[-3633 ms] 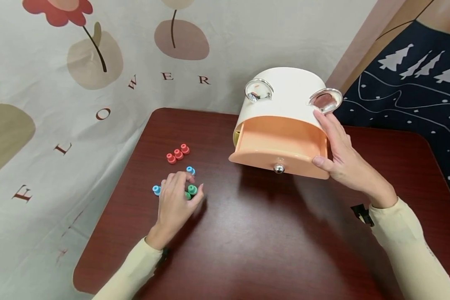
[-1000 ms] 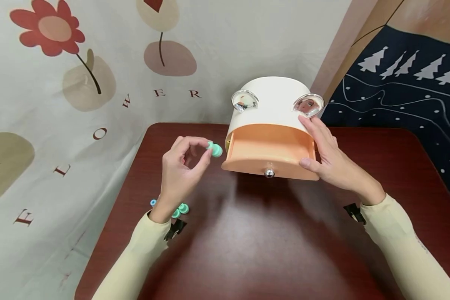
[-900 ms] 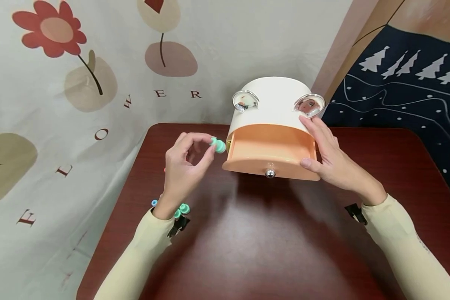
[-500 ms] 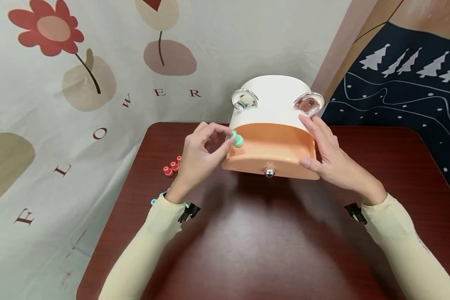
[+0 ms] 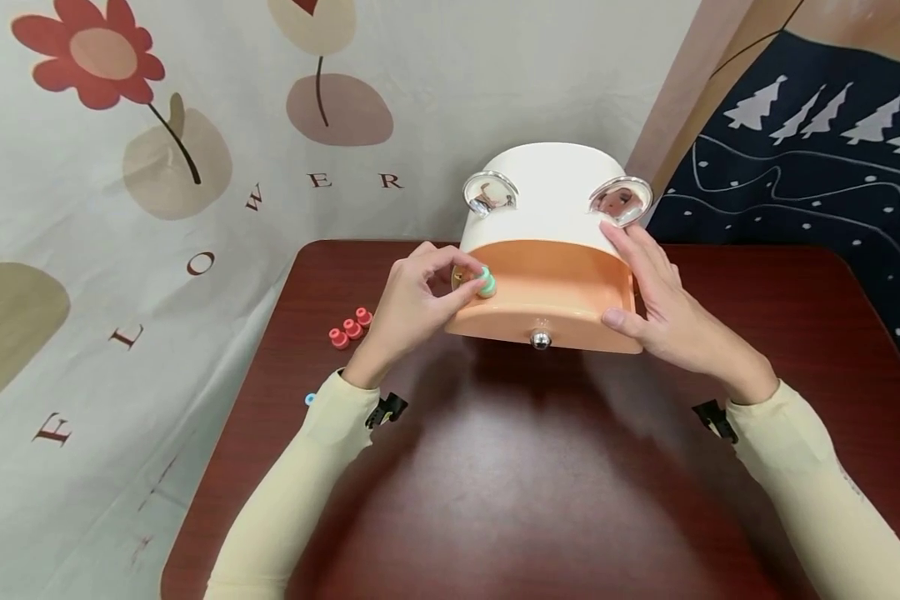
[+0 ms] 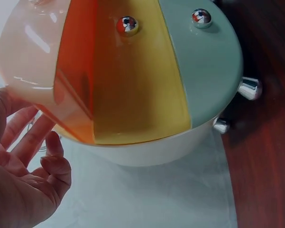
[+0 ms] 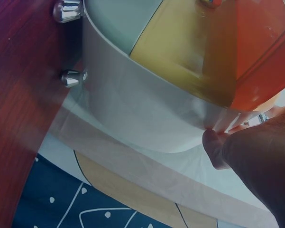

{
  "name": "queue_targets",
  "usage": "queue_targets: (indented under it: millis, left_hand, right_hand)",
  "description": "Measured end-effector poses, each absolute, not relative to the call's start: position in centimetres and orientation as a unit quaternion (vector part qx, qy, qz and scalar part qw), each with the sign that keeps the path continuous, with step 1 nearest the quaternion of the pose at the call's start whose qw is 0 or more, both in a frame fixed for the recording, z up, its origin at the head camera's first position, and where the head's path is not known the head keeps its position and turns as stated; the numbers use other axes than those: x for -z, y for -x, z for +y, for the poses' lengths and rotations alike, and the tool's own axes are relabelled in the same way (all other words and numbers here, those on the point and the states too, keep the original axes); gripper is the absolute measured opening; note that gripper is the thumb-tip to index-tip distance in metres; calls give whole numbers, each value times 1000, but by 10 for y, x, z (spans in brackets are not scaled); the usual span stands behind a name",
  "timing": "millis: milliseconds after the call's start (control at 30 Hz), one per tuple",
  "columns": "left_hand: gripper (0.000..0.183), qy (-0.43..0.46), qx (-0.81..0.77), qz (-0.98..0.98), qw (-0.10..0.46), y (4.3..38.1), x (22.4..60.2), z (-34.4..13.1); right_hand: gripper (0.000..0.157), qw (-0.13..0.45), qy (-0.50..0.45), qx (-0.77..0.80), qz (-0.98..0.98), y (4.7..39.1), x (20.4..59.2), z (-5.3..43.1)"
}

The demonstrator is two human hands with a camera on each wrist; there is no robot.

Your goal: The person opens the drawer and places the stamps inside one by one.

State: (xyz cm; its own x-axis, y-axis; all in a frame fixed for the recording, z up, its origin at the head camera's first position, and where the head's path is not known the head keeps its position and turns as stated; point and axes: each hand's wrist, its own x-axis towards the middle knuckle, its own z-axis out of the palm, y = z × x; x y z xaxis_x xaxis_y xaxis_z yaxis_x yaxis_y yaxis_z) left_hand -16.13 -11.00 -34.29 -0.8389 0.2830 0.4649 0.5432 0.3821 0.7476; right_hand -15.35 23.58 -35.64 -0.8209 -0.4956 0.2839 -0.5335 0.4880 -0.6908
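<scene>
Your left hand [image 5: 412,304] pinches a small green peg [image 5: 485,282] between thumb and fingertips, holding it over the left corner of the open peach drawer [image 5: 551,287]. Your right hand [image 5: 663,312] lies with fingers straight along the drawer's right side, steadying the white drawer box [image 5: 551,200]. Further left, three red pegs [image 5: 351,327] sit on the dark table [image 5: 532,483].

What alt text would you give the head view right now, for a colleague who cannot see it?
A person's left hand pinches a small green peg over the open orange drawer of a white round organizer, while the right hand holds the drawer's side. Three red pegs lie on the dark red table.
</scene>
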Motion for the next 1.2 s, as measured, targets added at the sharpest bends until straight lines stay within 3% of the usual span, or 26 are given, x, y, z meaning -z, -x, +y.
queue_targets:
  millis: [333,1200]
  left_hand:
    - [9,254,535,-796,124,163,349,-109]
    - [25,254,525,-781,223,134,364,-136]
  right_hand:
    - [90,26,-298,-407,-863,156,356,236]
    - [90,20,-291,-420,-859,152,358,235]
